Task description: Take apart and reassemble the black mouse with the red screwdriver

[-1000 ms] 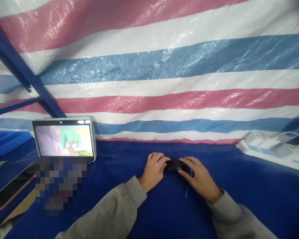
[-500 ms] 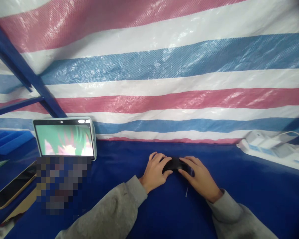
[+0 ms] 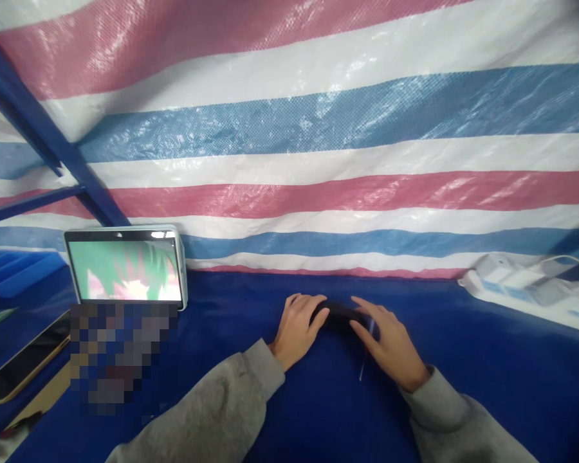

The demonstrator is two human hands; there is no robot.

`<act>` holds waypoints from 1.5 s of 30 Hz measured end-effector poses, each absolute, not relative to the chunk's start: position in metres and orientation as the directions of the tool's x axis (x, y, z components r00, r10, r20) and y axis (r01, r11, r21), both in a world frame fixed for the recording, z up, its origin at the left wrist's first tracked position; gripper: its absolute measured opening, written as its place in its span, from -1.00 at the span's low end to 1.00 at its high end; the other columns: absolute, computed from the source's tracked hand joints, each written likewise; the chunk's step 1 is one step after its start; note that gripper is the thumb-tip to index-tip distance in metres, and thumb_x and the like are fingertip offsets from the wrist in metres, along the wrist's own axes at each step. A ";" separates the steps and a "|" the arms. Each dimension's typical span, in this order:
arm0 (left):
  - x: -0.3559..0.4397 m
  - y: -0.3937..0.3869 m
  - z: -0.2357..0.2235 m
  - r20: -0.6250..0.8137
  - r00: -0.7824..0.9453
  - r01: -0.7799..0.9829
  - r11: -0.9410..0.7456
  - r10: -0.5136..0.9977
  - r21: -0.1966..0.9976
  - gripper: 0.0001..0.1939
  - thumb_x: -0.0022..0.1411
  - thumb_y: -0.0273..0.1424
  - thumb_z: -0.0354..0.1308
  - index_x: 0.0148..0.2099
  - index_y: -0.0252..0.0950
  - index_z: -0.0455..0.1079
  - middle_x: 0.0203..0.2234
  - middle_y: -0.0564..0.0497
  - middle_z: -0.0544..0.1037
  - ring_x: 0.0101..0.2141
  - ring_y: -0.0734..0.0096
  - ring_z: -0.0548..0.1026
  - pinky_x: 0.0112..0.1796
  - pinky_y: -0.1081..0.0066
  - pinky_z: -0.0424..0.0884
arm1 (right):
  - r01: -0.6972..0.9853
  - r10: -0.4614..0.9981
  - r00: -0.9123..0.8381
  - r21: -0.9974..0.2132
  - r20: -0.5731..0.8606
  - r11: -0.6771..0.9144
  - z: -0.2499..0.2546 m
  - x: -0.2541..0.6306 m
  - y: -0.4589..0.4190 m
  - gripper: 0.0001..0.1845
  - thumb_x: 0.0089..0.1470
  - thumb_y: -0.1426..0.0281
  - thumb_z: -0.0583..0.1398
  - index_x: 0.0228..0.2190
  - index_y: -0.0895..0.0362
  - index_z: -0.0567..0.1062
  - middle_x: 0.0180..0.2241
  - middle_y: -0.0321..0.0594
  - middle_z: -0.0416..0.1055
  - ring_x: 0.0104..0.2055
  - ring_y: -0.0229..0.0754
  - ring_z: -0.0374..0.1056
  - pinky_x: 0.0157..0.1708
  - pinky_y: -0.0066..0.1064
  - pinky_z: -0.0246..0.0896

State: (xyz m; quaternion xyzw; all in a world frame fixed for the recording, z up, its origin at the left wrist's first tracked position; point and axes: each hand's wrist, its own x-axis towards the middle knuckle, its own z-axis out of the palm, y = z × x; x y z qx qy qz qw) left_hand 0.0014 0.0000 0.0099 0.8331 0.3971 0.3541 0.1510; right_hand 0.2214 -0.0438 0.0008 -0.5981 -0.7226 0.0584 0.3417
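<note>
A small black object [image 3: 340,314] lies on the dark blue table cover [image 3: 463,379] at the middle. My left hand [image 3: 299,328] curls its fingers round the object's left end. My right hand [image 3: 390,344] grips its right end with thumb and fingers. A thin light strip pokes out beneath the right hand. Both arms wear grey sleeves. I cannot make out what the black object is.
A tablet [image 3: 125,265] playing a video stands at the left against the striped tarpaulin wall [image 3: 318,128]. A phone [image 3: 24,366] lies at the far left edge near blue bins [image 3: 9,273]. A white power strip [image 3: 525,283] with plugs sits at the right.
Both hands stayed on the black object and shifted their fingers slightly; the object tilted a little. The tablet's picture changed.
</note>
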 end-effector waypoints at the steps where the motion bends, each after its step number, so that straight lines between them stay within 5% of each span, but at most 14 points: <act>1: 0.001 -0.001 0.010 0.478 0.463 0.548 -0.665 0.746 0.507 -0.69 0.47 -0.26 -0.02 0.16 -0.19 0.35 0.03 -0.07 0.52 0.05 0.24 0.45 0.15 0.10 0.27 | 0.829 0.905 -0.038 -0.492 0.425 0.266 0.000 0.221 -0.044 -0.52 0.21 0.10 0.09 0.08 0.03 0.42 -0.17 -0.15 0.57 -0.11 -0.05 0.48 -0.05 -0.14 0.37; 8: 0.001 -0.003 0.009 0.441 0.683 0.483 -0.813 0.582 0.325 -0.58 0.39 -0.19 0.11 0.24 -0.13 0.31 0.15 -0.12 0.39 0.19 0.13 0.31 0.22 0.01 0.18 | 0.850 0.879 0.037 -0.477 0.475 0.223 0.004 0.225 -0.040 -0.56 0.27 0.12 -0.01 -0.11 0.08 0.53 -0.23 -0.13 0.58 -0.19 -0.08 0.51 -0.10 -0.21 0.37; 15: 0.002 -0.003 0.009 0.428 0.656 0.516 -0.783 0.621 0.347 -0.60 0.39 -0.25 0.12 0.24 -0.11 0.32 0.11 -0.14 0.39 0.12 0.14 0.37 0.15 0.04 0.27 | 0.966 0.944 0.198 -0.214 0.265 -0.143 0.004 0.235 -0.042 -0.64 0.15 0.12 0.11 -0.16 0.03 0.54 -0.57 -0.20 0.52 -0.53 -0.02 0.49 -0.59 -0.34 0.16; 21: 0.002 -0.002 0.008 0.428 0.659 0.525 -0.786 0.619 0.328 -0.59 0.40 -0.24 0.10 0.26 -0.07 0.31 0.16 -0.13 0.37 0.17 0.11 0.33 0.11 0.04 0.30 | 0.974 0.945 0.168 -0.197 0.280 -0.114 -0.006 0.226 -0.043 -0.68 0.07 0.24 0.17 -0.14 -0.01 0.55 -0.55 -0.21 0.54 -0.57 -0.10 0.47 -0.62 -0.42 0.10; 25: 0.002 -0.002 0.005 0.437 0.661 0.515 -0.792 0.610 0.327 -0.59 0.40 -0.26 0.10 0.26 -0.10 0.30 0.19 -0.13 0.36 0.21 0.12 0.31 0.18 0.02 0.26 | 0.897 0.888 0.216 -0.442 0.406 -0.016 0.012 0.226 -0.041 -0.67 0.12 0.21 0.14 -0.15 0.07 0.55 -0.59 -0.29 0.49 -0.59 -0.16 0.44 -0.54 -0.39 0.26; 29: 0.003 -0.002 0.003 0.462 0.669 0.492 -0.813 0.582 0.312 -0.59 0.41 -0.27 0.09 0.26 -0.13 0.30 0.21 -0.13 0.36 0.22 0.12 0.32 0.22 -0.01 0.24 | 0.720 0.624 0.468 -0.680 0.626 0.142 0.042 0.220 -0.036 -0.45 0.21 0.12 0.14 0.12 0.16 0.40 -0.36 -0.19 0.57 -0.50 -0.21 0.51 -0.47 -0.45 0.38; 38: 0.003 -0.001 0.000 0.472 0.687 0.490 -0.832 0.552 0.260 -0.57 0.40 -0.25 0.10 0.27 -0.17 0.30 0.19 -0.17 0.36 0.21 0.10 0.32 0.21 0.04 0.28 | 0.834 0.597 0.161 -0.432 0.786 0.344 0.027 0.204 -0.034 -0.64 0.25 0.31 0.15 0.06 0.07 0.44 -0.23 -0.19 0.62 -0.32 -0.18 0.58 -0.21 -0.39 0.46; 45: 0.004 -0.004 0.004 0.469 0.703 0.467 -0.844 0.535 0.263 -0.58 0.42 -0.27 0.05 0.28 -0.18 0.28 0.19 -0.18 0.35 0.22 0.10 0.30 0.19 0.03 0.28 | 0.822 0.621 0.203 -0.477 0.757 0.312 0.020 0.211 -0.042 -0.60 0.27 0.26 0.13 0.10 0.08 0.40 -0.22 -0.17 0.62 -0.34 -0.17 0.58 -0.23 -0.34 0.50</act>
